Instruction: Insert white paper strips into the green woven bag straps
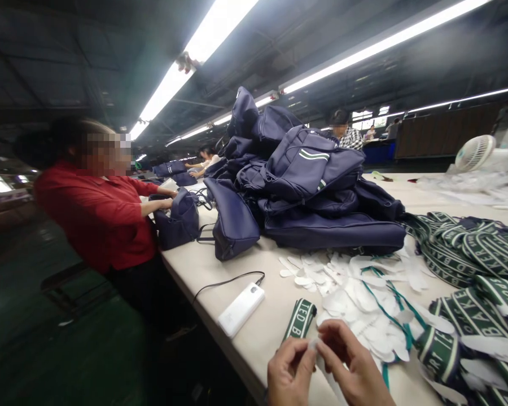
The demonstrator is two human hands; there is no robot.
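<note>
Low in the view, my left hand (290, 369) and my right hand (351, 361) meet over the table edge. The fingertips of both are pinched on a thin white strip (329, 384), which hangs down between them. Its material cannot be made out. Just beyond my left fingers is a folded green webbing strap (301, 317) with white lettering; my hand hides its near end. Past my right hand spreads a loose heap of white paper-like pieces (375, 330), with teal ribbon (390, 287) tangled through it.
Navy bags (305, 175) are piled high mid-table. A white power bank (241, 309) with a black cable lies at the left edge. Lettered green straps (469, 248) cover the right side, near a white fan (476, 152). A person in red (97, 220) handles a bag on the left.
</note>
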